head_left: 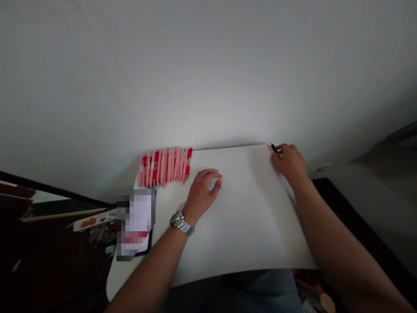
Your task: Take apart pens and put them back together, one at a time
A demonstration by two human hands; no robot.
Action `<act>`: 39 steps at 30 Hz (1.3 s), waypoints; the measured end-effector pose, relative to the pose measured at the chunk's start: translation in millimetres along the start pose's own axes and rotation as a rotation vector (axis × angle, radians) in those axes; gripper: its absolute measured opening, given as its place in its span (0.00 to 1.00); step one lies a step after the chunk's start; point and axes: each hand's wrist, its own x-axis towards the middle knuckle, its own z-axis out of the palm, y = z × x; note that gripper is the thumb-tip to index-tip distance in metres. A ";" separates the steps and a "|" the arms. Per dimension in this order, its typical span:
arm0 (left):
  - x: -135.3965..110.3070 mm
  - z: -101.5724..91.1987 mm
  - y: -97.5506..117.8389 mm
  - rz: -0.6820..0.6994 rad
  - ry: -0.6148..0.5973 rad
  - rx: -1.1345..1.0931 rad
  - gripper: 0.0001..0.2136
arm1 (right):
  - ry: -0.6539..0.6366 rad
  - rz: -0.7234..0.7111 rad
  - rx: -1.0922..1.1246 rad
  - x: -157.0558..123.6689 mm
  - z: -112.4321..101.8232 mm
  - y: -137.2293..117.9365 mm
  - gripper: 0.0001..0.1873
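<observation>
My right hand (289, 163) is at the far right corner of the white table (241, 226), its fingers closed around a black pen (276, 149). A small pinkish bit shows beside the pen, too small to make out. Over the middle of the table is my left hand (203, 191), fingers curved and apart from the thumb, with nothing between them. To its left lies a row of several pink pens (167, 165), side by side near the far edge, a few with red parts.
A phone or tablet with a blurred-out screen (138, 221) lies along the table's left edge. The wall (208, 78) rises directly behind the far edge. A dark surface (345, 208) stands to the right, and assorted items (104, 230) sit below on the left.
</observation>
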 end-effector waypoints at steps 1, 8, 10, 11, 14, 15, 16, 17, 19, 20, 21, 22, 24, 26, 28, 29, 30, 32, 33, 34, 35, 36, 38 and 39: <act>0.3 -0.1 0.1 0.001 -0.001 0.000 0.07 | 0.000 0.002 -0.004 0.2 -0.1 0.0 0.26; 0.5 -1.2 1.2 0.006 -0.001 -0.001 0.07 | 0.018 -0.008 -0.005 0.7 2.0 1.0 0.28; 0.0 -1.0 0.6 0.005 0.001 -0.004 0.07 | 0.023 -0.004 -0.007 0.3 1.8 1.4 0.27; -0.3 -0.8 0.1 0.005 0.002 -0.004 0.07 | 0.029 -0.002 -0.010 0.1 1.4 1.4 0.27; -0.4 -0.3 -1.0 0.006 0.001 -0.003 0.07 | 0.062 -0.014 -0.011 -0.3 -0.5 -0.5 0.25; -0.3 -0.1 -1.1 0.007 0.000 -0.003 0.07 | 0.076 -0.025 -0.006 -0.5 -1.0 -2.0 0.24; -0.2 0.0 -1.0 0.008 -0.002 -0.003 0.07 | 0.089 -0.039 0.004 -0.8 -1.3 -3.9 0.23; -0.1 0.0 -0.8 0.008 -0.002 -0.002 0.07 | 0.102 -0.058 0.018 -1.3 -1.4 -6.3 0.21; 0.1 0.1 -0.2 0.005 -0.001 0.005 0.07 | 0.106 -0.117 0.068 -2.9 -0.9 -12.2 0.17; 0.1 0.1 0.1 0.004 -0.002 0.009 0.07 | 0.090 -0.172 0.113 -4.2 -0.6 -15.8 0.16; 0.0 0.2 0.3 0.001 -0.002 0.014 0.07 | 0.068 -0.236 0.163 -5.9 -0.3 -19.6 0.15; -0.1 0.2 0.4 0.001 -0.003 0.017 0.07 | 0.051 -0.294 0.205 -8.0 -0.1 -23.8 0.15; -0.3 0.3 0.3 0.003 -0.003 0.020 0.07 | 0.003 -0.416 0.277 -13.4 -0.2 -32.8 0.14; -0.4 0.1 0.0 0.004 -0.003 0.020 0.07 | -0.037 -0.495 0.312 -19.9 -0.1 -42.0 0.14; -0.3 -0.5 -0.2 0.002 -0.006 0.022 0.07 | -0.104 -0.584 0.350 -26.9 1.2 -50.3 0.15; -0.2 -0.8 -0.2 -0.001 -0.009 0.025 0.07 | -0.122 -0.612 0.381 -30.3 2.4 -54.0 0.16; -0.1 -1.2 -0.1 -0.002 -0.013 0.027 0.07 | -0.148 -0.643 0.411 -33.6 4.0 -57.2 0.17; 0.1 -1.8 0.0 -0.005 -0.021 0.032 0.07 | -0.189 -0.717 0.459 -39.8 7.7 -62.9 0.19; 0.2 -2.0 0.1 -0.008 -0.025 0.032 0.07 | -0.218 -0.751 0.471 -42.7 9.4 -65.5 0.19; 0.4 -2.2 0.2 -0.011 -0.029 0.030 0.07 | -0.241 -0.771 0.480 -45.4 10.7 -68.0 0.20; 0.5 -2.3 0.3 -0.013 -0.031 0.028 0.07 | -0.262 -0.785 0.487 -48.0 11.7 -70.5 0.21; 0.6 -2.3 0.4 -0.015 -0.032 0.026 0.08 | -0.281 -0.805 0.496 -50.4 12.5 -73.0 0.21; 0.9 -2.4 0.6 -0.014 -0.033 0.021 0.08 | -0.308 -0.837 0.506 -54.3 13.8 -77.4 0.23; 1.0 -2.4 0.7 -0.011 -0.033 0.018 0.08 | -0.311 -0.846 0.509 -55.8 14.6 -79.2 0.23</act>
